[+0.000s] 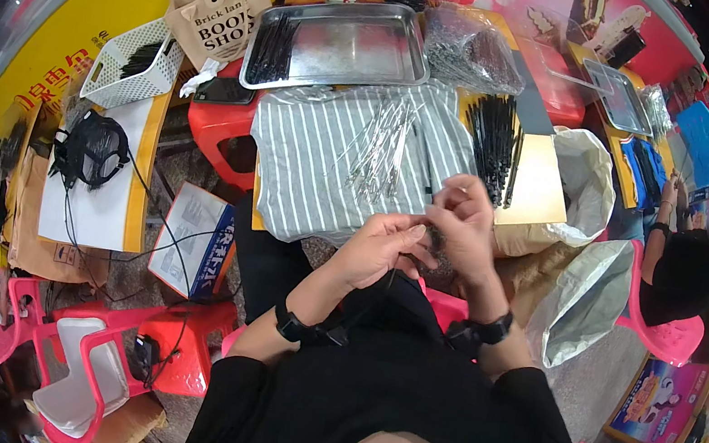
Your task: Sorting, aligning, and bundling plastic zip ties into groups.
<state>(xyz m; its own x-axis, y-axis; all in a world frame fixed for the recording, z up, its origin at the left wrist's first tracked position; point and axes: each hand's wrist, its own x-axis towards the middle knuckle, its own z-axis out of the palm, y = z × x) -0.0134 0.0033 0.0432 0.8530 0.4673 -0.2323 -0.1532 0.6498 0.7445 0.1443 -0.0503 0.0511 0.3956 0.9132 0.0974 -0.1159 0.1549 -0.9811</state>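
Black top (383, 400), elbow-length sleeves (244, 375); black left wristband (291, 326), black right wristband (496, 328), small dark modules (337, 336).

Over the yellow-edged table (256, 210) I see a grey-and-white striped cloth (295, 162), slightly rumpled, with clear thin strips (379, 147) scattered across it. Just beside its right side lies a black bundle (488, 141); a shallow metal tray (362, 48) rests at the far end.

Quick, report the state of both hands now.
Left hand: fingers curled; whether it holds anything cannot be told.
Right hand: fingers curled, blurred; hold likewise unclear.
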